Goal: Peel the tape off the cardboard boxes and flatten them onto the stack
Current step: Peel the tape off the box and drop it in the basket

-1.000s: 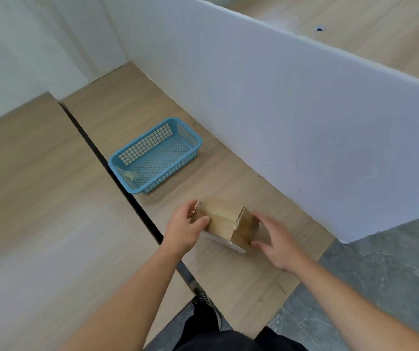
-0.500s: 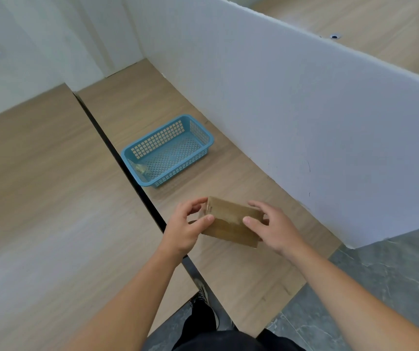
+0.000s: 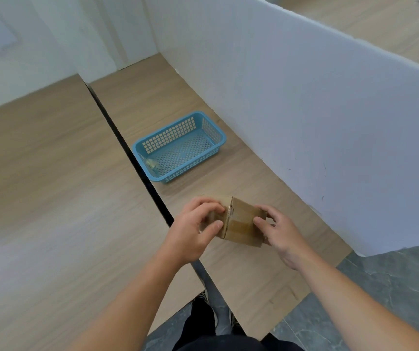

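Observation:
A small brown cardboard box (image 3: 241, 221) is held just above the wooden table (image 3: 254, 269), near its front edge. Clear tape runs across the box's top face and over its left edge. My left hand (image 3: 195, 231) grips the box's left end, thumb and fingers pinched around the corner where the tape ends. My right hand (image 3: 276, 229) holds the right end, with the thumb on the top face and the fingers behind. No stack of flattened boxes is in view.
A blue plastic mesh basket (image 3: 216, 133) sits farther back on the table with a small crumpled scrap (image 3: 151, 164) in its near corner. A white partition wall (image 3: 304, 110) borders the table on the right. A dark gap (image 3: 137, 163) separates a second wooden tabletop (image 3: 51, 186) on the left.
The box has been turned in my hands, so the taped face now points up. Both hands shifted their hold to its two ends.

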